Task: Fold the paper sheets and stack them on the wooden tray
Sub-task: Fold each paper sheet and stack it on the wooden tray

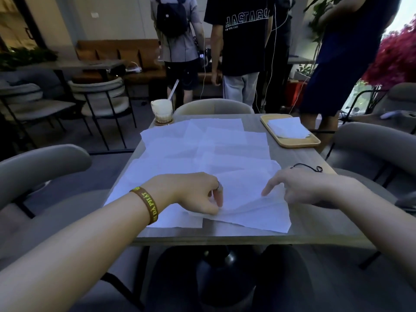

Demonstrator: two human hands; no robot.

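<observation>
Paper sheets [202,149] lie overlapping across the table [247,234]; folded ones sit on the wooden tray [297,145], far right. Left hand [191,190] pinches the nearest sheet [254,212]; right hand [301,188], blurred, index extended onto it, grip undetermined. Recommendation: align corners before creasing.

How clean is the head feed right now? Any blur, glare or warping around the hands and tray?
Head view: right hand motion-smeared, left hand sharper; paper sheets wash into one pale mass with faint edges; wide-angle warp stretches the frame's corners; daylight at far right blown out; wooden tray readable.
</observation>
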